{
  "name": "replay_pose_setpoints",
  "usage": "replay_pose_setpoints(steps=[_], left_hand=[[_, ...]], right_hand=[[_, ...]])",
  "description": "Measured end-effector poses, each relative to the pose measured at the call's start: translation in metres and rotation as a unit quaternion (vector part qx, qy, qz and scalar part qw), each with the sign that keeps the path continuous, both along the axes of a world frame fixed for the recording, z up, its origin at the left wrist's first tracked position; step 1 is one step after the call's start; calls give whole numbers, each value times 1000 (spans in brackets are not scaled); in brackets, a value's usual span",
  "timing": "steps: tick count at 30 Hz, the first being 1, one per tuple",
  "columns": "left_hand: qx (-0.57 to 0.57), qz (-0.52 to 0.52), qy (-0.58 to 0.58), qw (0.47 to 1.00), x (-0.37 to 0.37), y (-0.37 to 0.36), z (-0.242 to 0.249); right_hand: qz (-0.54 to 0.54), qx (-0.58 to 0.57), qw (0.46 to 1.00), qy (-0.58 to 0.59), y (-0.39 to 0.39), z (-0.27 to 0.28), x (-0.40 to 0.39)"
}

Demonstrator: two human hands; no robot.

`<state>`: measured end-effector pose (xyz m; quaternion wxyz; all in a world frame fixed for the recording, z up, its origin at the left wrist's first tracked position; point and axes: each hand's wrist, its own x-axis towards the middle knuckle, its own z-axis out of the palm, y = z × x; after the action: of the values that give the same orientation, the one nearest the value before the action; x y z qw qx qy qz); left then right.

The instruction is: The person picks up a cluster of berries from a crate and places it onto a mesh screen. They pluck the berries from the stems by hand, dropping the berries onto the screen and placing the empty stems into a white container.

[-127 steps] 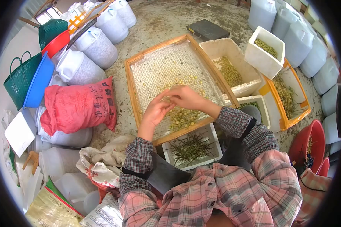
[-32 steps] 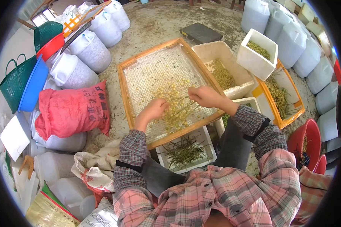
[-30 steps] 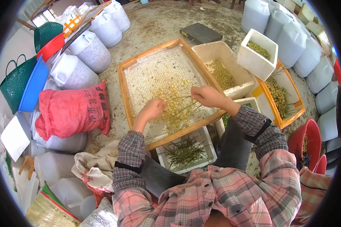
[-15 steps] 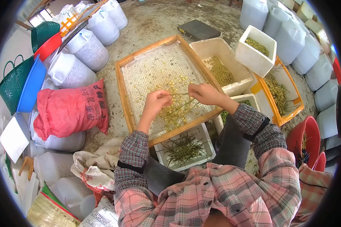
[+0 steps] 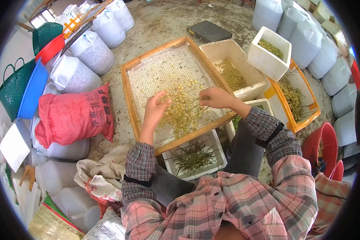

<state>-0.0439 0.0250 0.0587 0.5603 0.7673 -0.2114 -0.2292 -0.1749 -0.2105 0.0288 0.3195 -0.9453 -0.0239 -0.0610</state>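
A wooden-framed mesh screen lies in front of me, with round yellow-green berries and thin green stems heaped on its near half. Over the left part of the heap is my left hand, its thumb and forefinger apart and nothing visible between them. My right hand is above the screen's right side, its fingers pinched together at the end of a thin stem that is hard to make out against the heap. Under the near edge, a white foam box holds bare stems.
Right of the screen stand foam boxes of berries and a yellow crate with stemmed berries. A red sack and white drums line the left. A dark flat scale-like slab lies beyond.
My hands have parted: the left has moved slightly left and its fingers have opened. The stem stretched between both hands is no longer there. My right hand has barely moved.
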Motion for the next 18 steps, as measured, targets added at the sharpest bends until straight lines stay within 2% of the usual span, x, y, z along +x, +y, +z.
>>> replay_pose_setpoints(steps=[2,5,8,11,12,14,18], left_hand=[[-2,-35,27,999,-10,6,7],[37,-216,205,954,-33,14,11],[0,-194,282,940,-50,4,-39],[-199,10,238,951,-62,-23,-48],[-217,34,214,952,-63,-31,-48],[-251,80,166,950,-64,-46,-46],[-223,85,109,965,-68,-54,-46]], right_hand=[[-8,61,997,-35,-4,-6,4],[-51,177,983,-25,-5,-11,6],[-97,332,937,53,6,-1,7],[-117,468,869,112,21,5,3],[-120,507,844,126,27,8,1],[-136,532,825,134,39,13,-4],[-132,557,807,147,48,4,-9]])
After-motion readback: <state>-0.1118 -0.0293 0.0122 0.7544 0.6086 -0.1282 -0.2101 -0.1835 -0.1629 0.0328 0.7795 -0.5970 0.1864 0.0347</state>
